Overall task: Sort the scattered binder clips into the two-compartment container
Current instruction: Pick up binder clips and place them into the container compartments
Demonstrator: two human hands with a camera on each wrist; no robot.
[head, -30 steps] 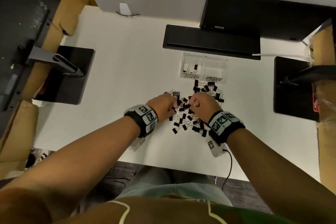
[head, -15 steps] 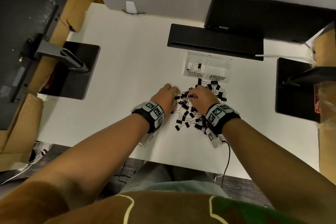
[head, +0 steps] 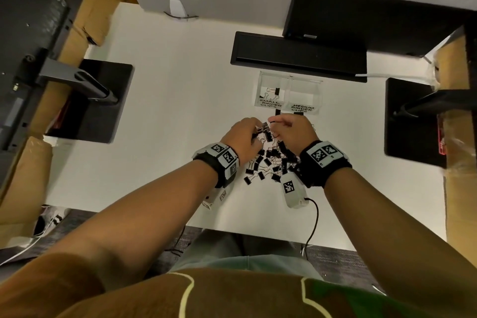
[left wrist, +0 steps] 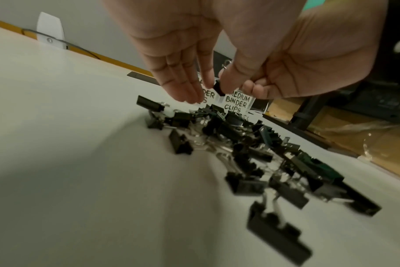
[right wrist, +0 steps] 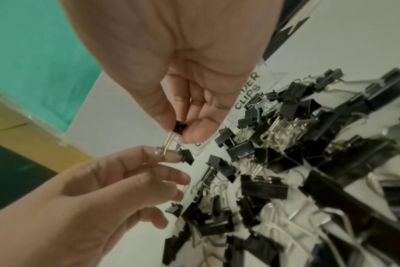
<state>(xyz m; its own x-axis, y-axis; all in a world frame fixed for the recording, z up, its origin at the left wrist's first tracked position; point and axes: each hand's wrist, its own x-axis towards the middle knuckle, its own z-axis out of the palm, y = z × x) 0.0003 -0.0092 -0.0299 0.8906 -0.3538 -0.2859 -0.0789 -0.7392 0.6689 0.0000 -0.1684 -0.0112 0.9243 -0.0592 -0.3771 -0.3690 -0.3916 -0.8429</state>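
Note:
Several black binder clips lie in a loose pile (head: 271, 160) (left wrist: 251, 144) (right wrist: 286, 144) on the white table. Just beyond them stands the clear two-compartment container (head: 290, 77), labelled small on the left and medium (left wrist: 237, 103) on the right. A clip (head: 275, 91) lies in the small side; the medium side looks empty. Both hands meet above the far edge of the pile. My right hand (head: 284, 124) (right wrist: 189, 126) pinches a small clip (right wrist: 179, 127) between thumb and finger. My left hand (head: 247, 131) (left wrist: 194, 81) pinches another small clip (left wrist: 218, 89) (right wrist: 187, 157), and the two clips' wire handles touch.
A black bar (head: 296, 54) lies right behind the container. Monitor stand bases sit at left (head: 87, 100) and right (head: 413, 119), with cardboard boxes at both sides. A cable (head: 313, 222) hangs from my right wrist over the near table edge.
Both hands have moved from the middle of the pile toward its far edge near the container. Their fingertips have come together on small clips lifted off the table.

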